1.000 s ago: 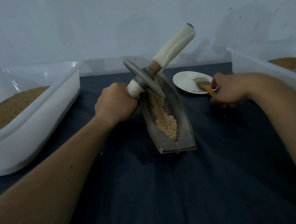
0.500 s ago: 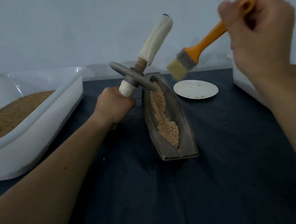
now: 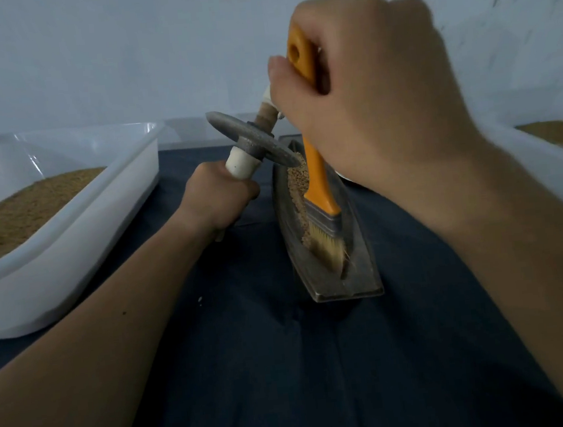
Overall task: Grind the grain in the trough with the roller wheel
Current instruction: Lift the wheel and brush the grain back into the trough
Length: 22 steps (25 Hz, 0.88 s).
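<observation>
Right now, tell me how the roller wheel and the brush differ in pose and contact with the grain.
The roller wheel is lifted at the trough's far end, tilted, off the grain; the brush points down, bristles in the trough's near end. The left hand grips the wheel's handle, the right hand the brush. Both are held in fists.

Both forearms bare, no sleeves; left hand (image 3: 218, 198) and right hand (image 3: 372, 101) ungloved
</observation>
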Tool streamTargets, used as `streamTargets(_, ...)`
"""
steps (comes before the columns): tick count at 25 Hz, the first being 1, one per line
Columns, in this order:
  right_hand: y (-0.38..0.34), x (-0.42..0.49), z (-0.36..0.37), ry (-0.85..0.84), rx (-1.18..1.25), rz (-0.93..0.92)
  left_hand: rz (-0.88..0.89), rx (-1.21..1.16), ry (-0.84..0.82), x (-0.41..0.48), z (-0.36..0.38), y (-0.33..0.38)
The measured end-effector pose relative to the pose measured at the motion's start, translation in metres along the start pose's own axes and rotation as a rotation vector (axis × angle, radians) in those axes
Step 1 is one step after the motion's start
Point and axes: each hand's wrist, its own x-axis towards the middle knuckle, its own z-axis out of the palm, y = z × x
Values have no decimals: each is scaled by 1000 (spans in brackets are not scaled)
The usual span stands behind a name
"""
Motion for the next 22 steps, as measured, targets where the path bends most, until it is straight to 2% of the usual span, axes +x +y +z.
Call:
streamTargets(2,0,-2,4,-49,-22,-13,4,-1,0,1,1,-1)
streamTargets(4,7,-5,11,-162,-92,63,7,-3,-4,3,1,-3)
streamTargets(6,16,-8,19,-200,-87,120,10,-2,-7,3,1,-4)
streamTargets(10,29,-12,26,-148,104,163,15,-1,-13,5,2,-5)
streamTargets(13,31,-11,20,-309,346,226,25,22,-15,4,2,-4)
streamTargets(15,32,-13,16,-371,380,229,26,44,-11,3,2,-3)
streamTargets(19,32,-8,2,-188,327,264,25,74,4,0,1,-1)
streamTargets(22,25,-5,-11,-187,344,257,23,65,-5,-2,1,1)
